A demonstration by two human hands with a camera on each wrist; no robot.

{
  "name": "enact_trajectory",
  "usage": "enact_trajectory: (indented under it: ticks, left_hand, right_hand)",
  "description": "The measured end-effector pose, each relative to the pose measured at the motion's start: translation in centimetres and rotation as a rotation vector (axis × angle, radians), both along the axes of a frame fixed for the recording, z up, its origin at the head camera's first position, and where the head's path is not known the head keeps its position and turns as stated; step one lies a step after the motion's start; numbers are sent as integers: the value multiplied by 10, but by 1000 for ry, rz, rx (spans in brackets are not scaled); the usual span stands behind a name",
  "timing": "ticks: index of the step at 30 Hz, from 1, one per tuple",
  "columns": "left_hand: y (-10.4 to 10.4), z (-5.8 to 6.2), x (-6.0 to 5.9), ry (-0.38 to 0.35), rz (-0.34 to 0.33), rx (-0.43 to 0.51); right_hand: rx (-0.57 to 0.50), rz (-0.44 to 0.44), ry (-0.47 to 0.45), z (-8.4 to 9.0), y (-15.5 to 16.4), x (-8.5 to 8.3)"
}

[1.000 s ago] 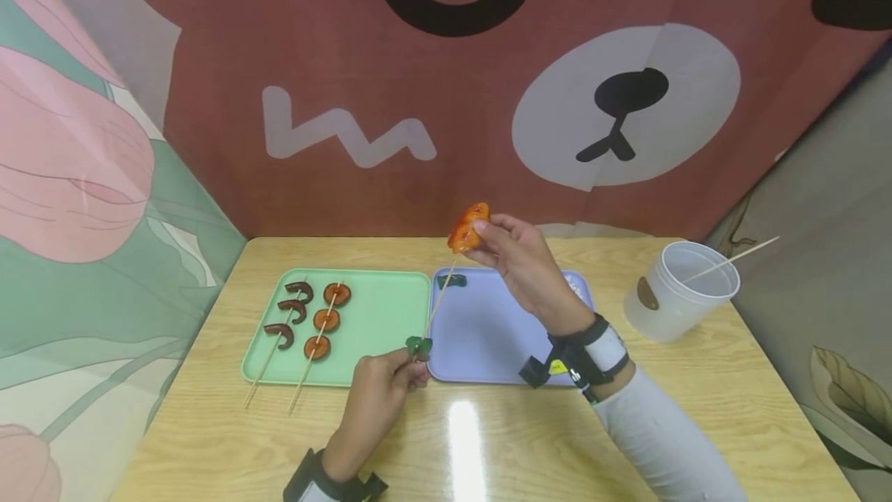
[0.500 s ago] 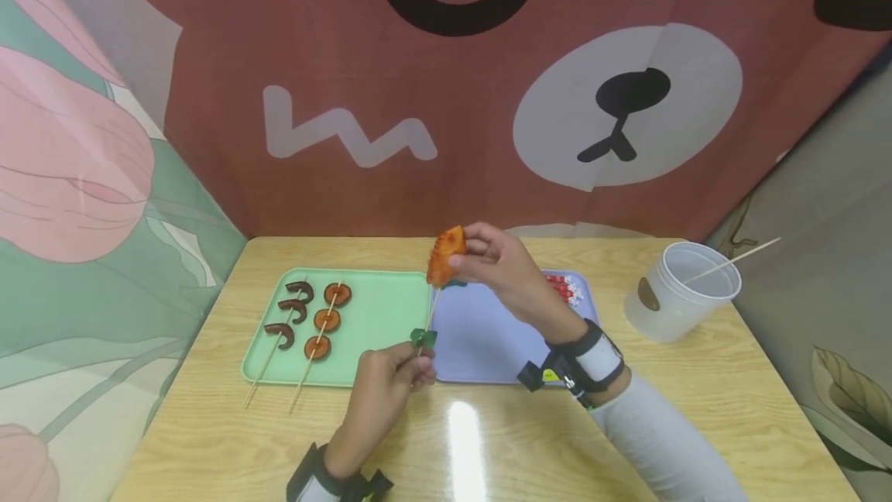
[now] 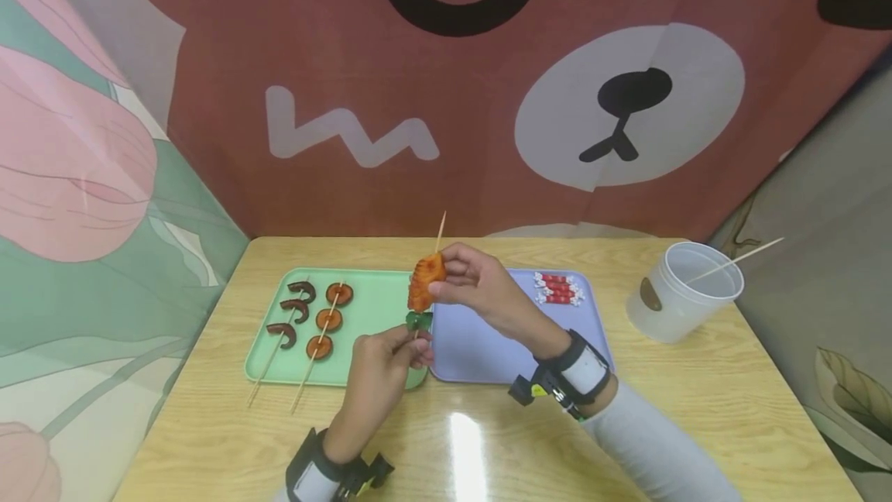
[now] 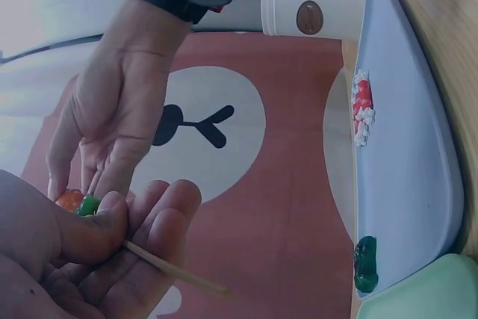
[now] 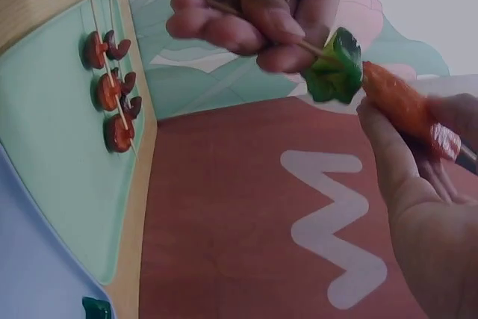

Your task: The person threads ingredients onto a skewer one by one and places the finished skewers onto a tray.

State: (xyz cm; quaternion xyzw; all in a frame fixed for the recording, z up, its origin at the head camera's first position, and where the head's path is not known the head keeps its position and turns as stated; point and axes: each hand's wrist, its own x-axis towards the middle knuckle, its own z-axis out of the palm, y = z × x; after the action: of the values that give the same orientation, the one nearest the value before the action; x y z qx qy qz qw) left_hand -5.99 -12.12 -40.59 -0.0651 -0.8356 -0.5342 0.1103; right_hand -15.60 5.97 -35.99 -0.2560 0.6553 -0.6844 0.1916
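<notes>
From the head view, I see the person's left hand grasping a thin wooden stick low down, just below a green piece threaded on it. The right hand has its fingers pinching an orange wing-shaped piece above the green one, with the stick's tip poking out beyond it. All this is held up where a green tray and a lavender tray meet on the counter. Three curled brown pieces and three round brown slices lie skewered on the green tray; red-and-white wrapped pieces sit on the lavender one. A whitish bucket stands right.

From the left wrist, the left fingers clasp the stick, its bare end jutting out. Another green piece lies on the lavender tray.

From the right wrist, the orange piece is between thumb and fingers, its end at the green piece.
</notes>
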Motion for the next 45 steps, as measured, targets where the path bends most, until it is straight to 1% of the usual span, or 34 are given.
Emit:
enact_trajectory:
  ticks: [2,4,5,7,9,11,12,13,15,18,21,24,30,33,37,40,43,45]
  left_hand:
    - [-1,0,1,11,0,-1]
    - [-3,-1,1,21,4,-5]
    - [-4,-1,2,29,8,-10]
    - [-6,-1,3,42,16,-17]
    - [-8,-2,5,42,25,-19]
    - [-9,-3,7,38,33,-18]
    - [-9,-3,8,30,34,-13]
    - [-9,-4,9,20,36,-10]
    - [-10,-5,11,4,40,-7]
    - [-11,-8,13,-12,36,-14]
    - [-13,-9,15,-10,36,-37]
    - [-16,-11,16,-5,43,-57]
    - [-20,-11,16,8,52,-56]
    - [-20,-12,15,15,44,-56]
    - [-19,-15,14,3,48,-68]
    - [-19,-17,13,-19,50,-74]
    - [-18,-20,12,-34,43,-78]
    - [-17,-23,12,-34,36,-81]
  right_hand:
    - [21,6,4,-2,3,-6]
    - [78,1,30,-6,6,-17]
    - [121,-11,57,-10,7,-24]
    - [264,-53,172,-21,8,-41]
    - [464,-92,325,-38,7,-60]
    - [680,-105,488,-58,5,-77]
    - [774,-102,561,-68,5,-84]
    - [844,-87,614,-78,4,-90]
    - [946,-52,696,-96,3,-98]
    - [1016,-28,780,-118,1,-105]
    - [1040,-27,847,-131,-2,-107]
    - [1037,-43,878,-137,-5,-107]
    - [1014,-69,884,-142,-11,-108]
    - [950,-89,831,-139,-7,-108]
    - [814,-140,690,-122,-4,-105]
    - [722,-194,599,-100,0,-98]
    - [617,-274,560,-73,6,-86]
    - [553,-332,568,-54,11,-77]
